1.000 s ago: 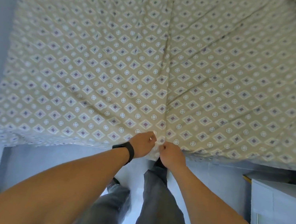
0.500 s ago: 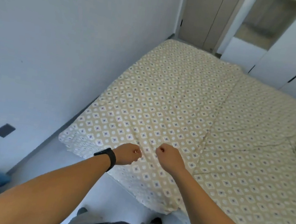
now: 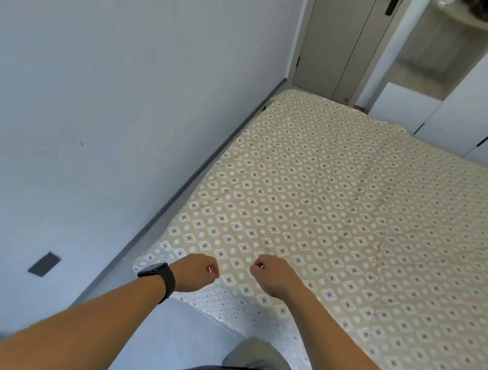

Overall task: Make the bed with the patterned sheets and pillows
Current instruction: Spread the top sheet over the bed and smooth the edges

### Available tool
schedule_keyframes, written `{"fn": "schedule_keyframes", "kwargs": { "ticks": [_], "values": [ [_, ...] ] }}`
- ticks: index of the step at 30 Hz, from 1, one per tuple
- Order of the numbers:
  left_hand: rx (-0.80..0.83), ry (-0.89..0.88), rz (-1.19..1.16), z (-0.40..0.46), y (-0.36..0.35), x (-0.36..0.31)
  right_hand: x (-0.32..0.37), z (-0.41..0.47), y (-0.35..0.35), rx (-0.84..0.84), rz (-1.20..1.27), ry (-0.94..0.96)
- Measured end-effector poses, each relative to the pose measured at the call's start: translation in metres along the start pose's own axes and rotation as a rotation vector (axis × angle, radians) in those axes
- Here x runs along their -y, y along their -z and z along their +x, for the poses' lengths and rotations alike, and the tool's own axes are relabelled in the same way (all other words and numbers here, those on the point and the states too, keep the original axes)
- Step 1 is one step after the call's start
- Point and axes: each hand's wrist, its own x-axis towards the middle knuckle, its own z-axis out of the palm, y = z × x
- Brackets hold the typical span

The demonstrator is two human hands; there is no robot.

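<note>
Both hands are closed into fists above the near corner of the bed. The left hand point(image 3: 195, 273) has its fingers curled tight, and the right hand point(image 3: 270, 273) is curled the same way, just beside it at 3 o'clock, with a small gap between them. Whether either fist pinches the cloth I cannot tell; no fold of fabric shows inside the fingers. Both forearms reach forward and almost parallel from the bottom of the view, backs of the hands up. A black watch band point(image 3: 161, 277) sits on the left wrist.

Under and beyond the fists lies the patterned sheet point(image 3: 313, 201), beige with small diamonds, spread over the bed toward 1 o'clock, with a few creases. Its near edge hangs over the bed side. A white wall point(image 3: 111, 70) stands at 10 o'clock, and a door point(image 3: 337, 40) at 12 o'clock.
</note>
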Motion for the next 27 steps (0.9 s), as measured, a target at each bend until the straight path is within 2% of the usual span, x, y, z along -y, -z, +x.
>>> {"fn": "schedule_keyframes", "kwargs": {
  "ticks": [8,14,20,27],
  "values": [
    [0.043,-0.031,0.086,0.055,0.058,0.043,0.033,0.074,0.001,0.002,-0.077,-0.086],
    [0.124,-0.068,0.173,0.086,0.103,0.085,0.071,0.113,-0.014,0.104,-0.097,-0.120],
    [0.189,-0.142,0.290,0.137,0.135,0.098,0.079,0.133,-0.032,0.009,0.077,-0.266],
    [0.435,-0.261,0.585,0.179,0.168,0.142,0.101,0.160,-0.066,-0.197,0.429,-0.579]
  ]
}}
